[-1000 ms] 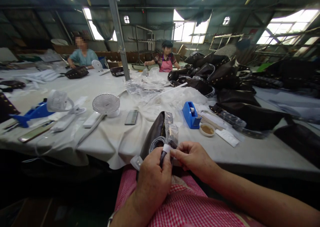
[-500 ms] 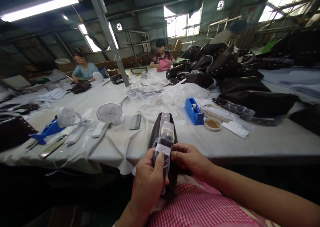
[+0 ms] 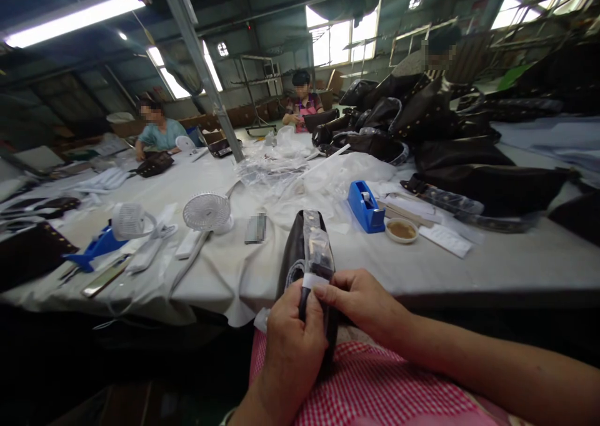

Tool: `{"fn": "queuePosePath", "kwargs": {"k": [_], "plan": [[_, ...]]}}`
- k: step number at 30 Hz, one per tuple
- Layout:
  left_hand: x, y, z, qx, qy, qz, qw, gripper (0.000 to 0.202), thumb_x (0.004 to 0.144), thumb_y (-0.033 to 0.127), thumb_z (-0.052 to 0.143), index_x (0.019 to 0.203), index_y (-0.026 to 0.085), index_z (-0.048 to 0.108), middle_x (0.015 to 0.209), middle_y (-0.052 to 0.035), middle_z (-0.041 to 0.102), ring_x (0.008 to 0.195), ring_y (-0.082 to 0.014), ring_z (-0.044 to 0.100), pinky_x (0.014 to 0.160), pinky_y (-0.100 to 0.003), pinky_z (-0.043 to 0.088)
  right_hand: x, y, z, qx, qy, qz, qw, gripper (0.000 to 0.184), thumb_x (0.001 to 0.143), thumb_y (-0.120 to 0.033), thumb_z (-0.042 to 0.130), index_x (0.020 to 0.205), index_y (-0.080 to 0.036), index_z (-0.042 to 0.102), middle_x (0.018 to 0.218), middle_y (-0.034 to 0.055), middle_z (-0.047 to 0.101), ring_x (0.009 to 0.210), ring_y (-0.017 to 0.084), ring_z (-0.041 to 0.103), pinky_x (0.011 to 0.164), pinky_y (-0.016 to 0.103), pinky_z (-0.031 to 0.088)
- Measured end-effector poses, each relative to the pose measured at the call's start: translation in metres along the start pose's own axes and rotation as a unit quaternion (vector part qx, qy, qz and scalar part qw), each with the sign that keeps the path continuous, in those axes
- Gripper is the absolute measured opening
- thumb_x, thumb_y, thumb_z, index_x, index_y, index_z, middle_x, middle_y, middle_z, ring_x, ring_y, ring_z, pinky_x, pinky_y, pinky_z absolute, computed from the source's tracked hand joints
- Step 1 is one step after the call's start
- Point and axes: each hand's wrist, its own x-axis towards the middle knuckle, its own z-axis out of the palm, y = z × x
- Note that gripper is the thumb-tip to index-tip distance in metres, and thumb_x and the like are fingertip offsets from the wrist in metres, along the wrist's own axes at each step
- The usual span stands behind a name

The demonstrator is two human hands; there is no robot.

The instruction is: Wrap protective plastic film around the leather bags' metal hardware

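Observation:
A dark leather bag [image 3: 293, 245] stands on end between my lap and the table edge. Along its upper side lies a strap [image 3: 320, 251] in clear plastic, with a white paper band [image 3: 315, 280] around it. My left hand [image 3: 297, 332] is closed around the strap below the band, thumb on top. My right hand [image 3: 359, 298] pinches at the band's right end, thumb over it and fingers at the strap's side. The bag's lower end is hidden by my hands and the pink checked apron [image 3: 375, 382].
A blue tape dispenser [image 3: 366, 207] and a small round dish [image 3: 402, 230] are at the right. White fans [image 3: 206, 212] and another blue dispenser [image 3: 96, 248] stand left. Dark bags [image 3: 492, 192] pile at the right; loose plastic [image 3: 281, 170] lies mid-table. Co-workers [image 3: 159, 132] sit across.
My right thumb has come over the white band from the strap's side. My left thumb has slid lower, off the band. The co-worker at the back now has a dark bag in front.

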Motion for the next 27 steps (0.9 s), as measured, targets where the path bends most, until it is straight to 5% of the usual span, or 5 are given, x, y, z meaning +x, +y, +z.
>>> {"fn": "queuePosePath", "kwargs": {"k": [6, 11, 14, 19, 27], "plan": [[0.0, -0.002, -0.002, -0.027, -0.022, 0.051, 0.998, 0.025, 0.097, 0.026, 0.045, 0.108, 0.02, 0.066, 0.09, -0.005, 0.074, 0.081, -0.0188, 0.07, 0.078, -0.029, 0.055, 0.003, 0.008, 0.011, 0.237, -0.058, 0.076, 0.967, 0.047, 0.059, -0.049, 0.09, 0.078, -0.011, 0.068, 0.061, -0.0002, 0.061, 0.05, 0.01, 0.052, 0.048, 0.022, 0.037], [-0.003, -0.003, -0.007, -0.064, -0.071, 0.062, 0.994, 0.027, 0.097, 0.024, 0.047, 0.119, 0.021, 0.061, 0.108, -0.0067, 0.072, 0.099, -0.0199, 0.068, 0.091, -0.032, 0.053, 0.004, 0.014, 0.014, 0.299, -0.08, 0.075, 0.948, 0.041, 0.061, -0.039, 0.092, 0.081, -0.012, 0.067, 0.062, -0.0008, 0.063, 0.05, 0.008, 0.052, 0.048, 0.019, 0.036], [-0.004, -0.007, -0.019, -0.065, -0.099, 0.072, 0.99, 0.028, 0.094, 0.026, 0.053, 0.12, 0.022, 0.062, 0.113, -0.007, 0.07, 0.103, -0.0211, 0.066, 0.094, -0.034, 0.052, 0.004, 0.016, 0.011, 0.307, -0.074, 0.077, 0.946, 0.039, 0.064, -0.039, 0.09, 0.079, -0.014, 0.065, 0.055, -0.0048, 0.055, 0.044, 0.005, 0.043, 0.043, 0.017, 0.03], [0.005, -0.034, -0.041, -0.05, 0.01, 0.017, 0.999, 0.034, 0.094, 0.039, 0.053, 0.117, 0.016, 0.064, 0.111, -0.0121, 0.066, 0.086, -0.0208, 0.067, 0.076, -0.035, 0.057, 0.006, 0.021, 0.006, 0.314, -0.085, 0.064, 0.944, 0.038, 0.07, -0.044, 0.086, 0.076, -0.016, 0.061, 0.05, -0.0084, 0.043, 0.042, 0.003, 0.029, 0.042, 0.018, 0.023], [0.003, -0.033, -0.023, -0.016, -0.096, 0.036, 0.995, 0.104, 0.071, 0.046, 0.079, 0.154, 0.013, 0.026, 0.156, -0.0206, 0.036, 0.144, -0.0358, 0.037, 0.118, -0.054, 0.033, 0.0, 0.021, 0.002, 0.113, -0.15, -0.082, 0.979, 0.032, 0.089, -0.045, 0.069, 0.102, -0.016, 0.069, 0.073, 0.0007, 0.059, 0.063, 0.012, 0.05, 0.06, 0.024, 0.043]]}}
